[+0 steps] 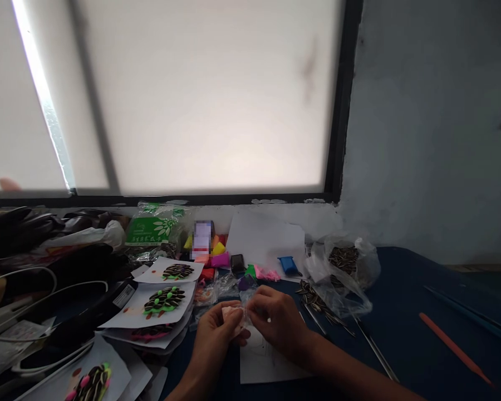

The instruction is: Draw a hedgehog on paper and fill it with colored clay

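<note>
One packet (239, 327) above the sheet (256, 370)

The packet, pale pink with some clear film, is held in the air over the left far corner of the sheet. The left hand (215, 334) pinches it between the thumb and the bent fingers. The right hand (281, 322) comes in from the right side of the sheet, and its fingers are curled close together at the clear edge of the packet; whether they pinch the film itself, I cannot tell, because it is too small and dark there.

The step in hand is, in my judgement, handling the wrapper, perhaps to open it or to close it; which of these, the view does not show. The next move would seem to call for a steady left pinch and a small, careful pull by the right fingers, so that the soft content is not squeezed out.

Left of the sheet lies a pile of cards (123, 320), with figures made of dark seeds and bright pieces on them. Beyond the sheet there are a pink lump (267, 273) and a blue pack (289, 265). To the right of it, loose seeds (313, 298) are spread on the bench (404, 312), near to a clear bag (365, 264), and farther right lies an orange stick (453, 345).
</note>
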The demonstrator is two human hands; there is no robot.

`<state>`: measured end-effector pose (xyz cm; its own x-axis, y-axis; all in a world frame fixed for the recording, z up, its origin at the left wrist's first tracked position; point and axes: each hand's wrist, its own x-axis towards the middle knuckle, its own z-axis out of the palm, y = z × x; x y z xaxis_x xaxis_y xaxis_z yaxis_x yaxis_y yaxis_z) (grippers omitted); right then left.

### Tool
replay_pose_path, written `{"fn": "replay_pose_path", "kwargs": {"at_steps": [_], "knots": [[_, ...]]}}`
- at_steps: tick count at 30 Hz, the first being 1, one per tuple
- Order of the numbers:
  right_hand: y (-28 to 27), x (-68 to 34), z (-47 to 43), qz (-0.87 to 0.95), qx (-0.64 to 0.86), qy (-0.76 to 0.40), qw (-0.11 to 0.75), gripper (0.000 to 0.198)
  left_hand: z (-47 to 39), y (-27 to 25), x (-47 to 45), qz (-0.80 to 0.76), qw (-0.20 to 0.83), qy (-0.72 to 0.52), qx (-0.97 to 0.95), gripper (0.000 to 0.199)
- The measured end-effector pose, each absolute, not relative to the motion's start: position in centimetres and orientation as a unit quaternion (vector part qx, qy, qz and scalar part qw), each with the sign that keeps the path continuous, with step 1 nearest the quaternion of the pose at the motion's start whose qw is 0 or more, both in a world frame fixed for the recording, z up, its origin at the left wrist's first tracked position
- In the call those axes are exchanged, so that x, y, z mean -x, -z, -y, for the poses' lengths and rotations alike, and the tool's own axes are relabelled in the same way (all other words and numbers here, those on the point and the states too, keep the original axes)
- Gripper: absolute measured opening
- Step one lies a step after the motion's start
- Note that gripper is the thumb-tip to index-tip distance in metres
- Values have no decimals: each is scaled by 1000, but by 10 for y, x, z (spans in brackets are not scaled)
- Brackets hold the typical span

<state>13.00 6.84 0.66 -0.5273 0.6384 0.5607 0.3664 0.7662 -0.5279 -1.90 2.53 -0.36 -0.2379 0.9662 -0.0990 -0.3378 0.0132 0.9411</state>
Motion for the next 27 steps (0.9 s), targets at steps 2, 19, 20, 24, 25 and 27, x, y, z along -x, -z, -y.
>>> {"fn": "replay_pose_path", "kwargs": {"at_steps": [2,19,20,24,25,27], "knots": [[-10,-129,-69,838,277,-220,416,15,-25,4,21,-482,526,-625,-316,55],[-22,-136,-86,714,388,-462,357,20,-27,23,33,-462,532,-626,-333,44],[-23,-136,-87,718,392,-459,347,20,-28,23,33,-462,531,-626,-336,45],[-26,-139,-87,739,402,-435,320,24,-29,26,35,-459,525,-630,-342,47],[-27,-140,-85,747,401,-429,314,26,-29,26,35,-458,524,-631,-344,48],[-28,-139,-82,763,393,-415,302,26,-28,27,35,-456,524,-630,-348,52]]}}
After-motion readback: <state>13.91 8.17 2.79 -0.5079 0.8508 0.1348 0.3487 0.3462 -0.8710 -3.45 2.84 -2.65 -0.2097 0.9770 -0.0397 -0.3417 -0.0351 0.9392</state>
